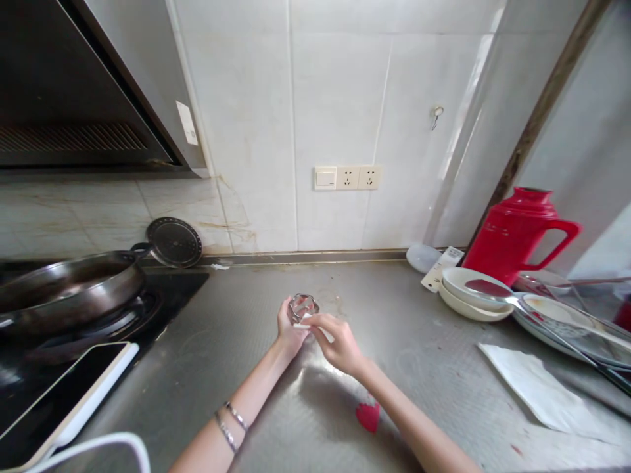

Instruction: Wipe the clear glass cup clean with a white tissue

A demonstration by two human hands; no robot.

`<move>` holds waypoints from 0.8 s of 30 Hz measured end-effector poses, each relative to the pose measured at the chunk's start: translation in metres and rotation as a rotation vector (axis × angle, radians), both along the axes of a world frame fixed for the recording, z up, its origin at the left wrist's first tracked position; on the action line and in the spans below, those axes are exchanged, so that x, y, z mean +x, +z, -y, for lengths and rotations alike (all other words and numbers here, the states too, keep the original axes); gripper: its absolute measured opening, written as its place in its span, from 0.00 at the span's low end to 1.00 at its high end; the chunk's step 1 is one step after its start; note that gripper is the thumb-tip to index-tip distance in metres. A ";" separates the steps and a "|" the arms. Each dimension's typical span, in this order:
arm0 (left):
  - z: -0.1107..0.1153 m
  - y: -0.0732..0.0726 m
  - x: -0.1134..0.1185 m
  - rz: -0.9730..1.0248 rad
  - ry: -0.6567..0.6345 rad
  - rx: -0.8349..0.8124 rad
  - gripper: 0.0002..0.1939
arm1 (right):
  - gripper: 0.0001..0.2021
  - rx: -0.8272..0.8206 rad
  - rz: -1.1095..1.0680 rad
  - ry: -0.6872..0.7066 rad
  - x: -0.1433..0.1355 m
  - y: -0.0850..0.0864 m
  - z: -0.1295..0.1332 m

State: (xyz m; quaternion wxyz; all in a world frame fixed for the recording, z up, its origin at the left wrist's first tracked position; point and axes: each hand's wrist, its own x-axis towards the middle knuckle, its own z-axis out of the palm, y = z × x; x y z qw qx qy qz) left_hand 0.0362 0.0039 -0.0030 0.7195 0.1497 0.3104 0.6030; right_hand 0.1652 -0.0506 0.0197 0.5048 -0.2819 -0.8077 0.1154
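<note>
Above the middle of the steel counter, my left hand [292, 332] has its fingers around a small shiny metal ring-shaped piece [302, 307] with a wavy outline. My right hand [338, 341] pinches a small piece of white tissue [306, 320] against the near edge of the metal piece. The two hands are close together, and the tissue lies between them. A red, roughly heart-shaped item [367, 416] lies on the counter beside my right forearm. Two silver bangles [231, 426] circle my left forearm.
A pan [69, 292] sits on the black stove at left, with a phone [64, 401] in front. At right stand a red thermos [513, 236], stacked bowls [473, 299], plates with utensils, and a white napkin [542, 387]. The tiled wall rises behind.
</note>
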 end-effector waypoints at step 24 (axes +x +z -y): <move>0.003 0.011 0.002 -0.069 0.053 0.078 0.17 | 0.20 -1.473 -0.697 0.392 0.008 -0.014 -0.027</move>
